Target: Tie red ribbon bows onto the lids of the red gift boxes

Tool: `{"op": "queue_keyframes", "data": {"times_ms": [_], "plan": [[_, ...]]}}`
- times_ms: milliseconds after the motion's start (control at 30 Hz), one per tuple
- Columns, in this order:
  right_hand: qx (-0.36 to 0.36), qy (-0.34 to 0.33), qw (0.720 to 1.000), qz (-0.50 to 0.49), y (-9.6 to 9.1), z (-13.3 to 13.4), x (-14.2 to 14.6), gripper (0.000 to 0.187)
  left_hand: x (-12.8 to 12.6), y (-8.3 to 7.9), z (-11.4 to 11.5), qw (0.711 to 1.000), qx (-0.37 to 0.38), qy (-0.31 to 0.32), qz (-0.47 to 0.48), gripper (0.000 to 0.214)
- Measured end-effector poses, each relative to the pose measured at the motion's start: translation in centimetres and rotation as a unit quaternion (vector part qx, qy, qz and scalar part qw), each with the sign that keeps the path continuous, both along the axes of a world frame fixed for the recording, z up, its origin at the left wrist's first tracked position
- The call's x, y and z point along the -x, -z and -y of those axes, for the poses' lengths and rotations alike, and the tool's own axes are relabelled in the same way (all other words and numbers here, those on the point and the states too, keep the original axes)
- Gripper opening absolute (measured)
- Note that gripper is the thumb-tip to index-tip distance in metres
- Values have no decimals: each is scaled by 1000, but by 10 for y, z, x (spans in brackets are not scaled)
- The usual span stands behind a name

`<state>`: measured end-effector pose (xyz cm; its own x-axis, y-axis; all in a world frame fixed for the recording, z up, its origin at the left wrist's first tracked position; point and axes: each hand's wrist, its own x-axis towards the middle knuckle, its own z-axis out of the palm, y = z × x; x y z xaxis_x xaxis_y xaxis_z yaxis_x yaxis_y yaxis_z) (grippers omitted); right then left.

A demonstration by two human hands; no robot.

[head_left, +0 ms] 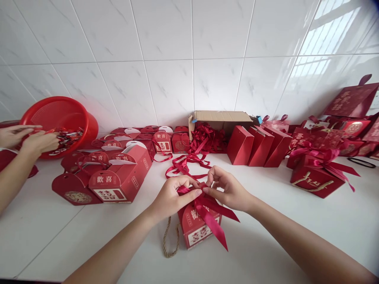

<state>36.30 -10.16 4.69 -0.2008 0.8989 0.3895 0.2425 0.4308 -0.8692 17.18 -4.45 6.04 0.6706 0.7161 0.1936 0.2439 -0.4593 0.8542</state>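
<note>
A small red gift box [189,221] with white character panels stands on the white table in front of me. Red satin ribbon [211,221] is gathered at its top, and two tails hang over its front. My left hand [174,197] pinches the ribbon at the knot from the left. From the right, the closed thumb and fingers of my right hand [226,188] pinch ribbon at the same spot. The knot itself is partly hidden by my fingers. A twisted cord handle [167,240] loops out from the box's left side onto the table.
Open red boxes [118,173] stand to the left. A co-worker's hands [41,140] reach to a red plastic basket [91,130] of small wrapped items. Behind are a cardboard box [219,116] of ribbon and red bags [241,146]. A bow-tied box [316,177] sits at right.
</note>
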Motion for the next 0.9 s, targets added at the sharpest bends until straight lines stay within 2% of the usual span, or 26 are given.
{"op": "queue_keyframes", "data": {"times_ms": [167, 333, 467, 900], "plan": [[-7, 7, 1000, 9, -1, 0, -2, 18, -2, -3, 5, 999, 33, -19, -21, 21], [18, -8, 998, -51, -1, -1, -2, 30, -3, 0, 6, 1000, 7, -19, -9, 41], [36, -19, 996, -81, 1, -3, -3, 38, -1, 3, 5, 1000, -9, -11, -8, 42], [37, -24, 993, -110, 5, -5, -5, 43, -1, 7, 5, 1000, -2, -7, 3, 44]]}}
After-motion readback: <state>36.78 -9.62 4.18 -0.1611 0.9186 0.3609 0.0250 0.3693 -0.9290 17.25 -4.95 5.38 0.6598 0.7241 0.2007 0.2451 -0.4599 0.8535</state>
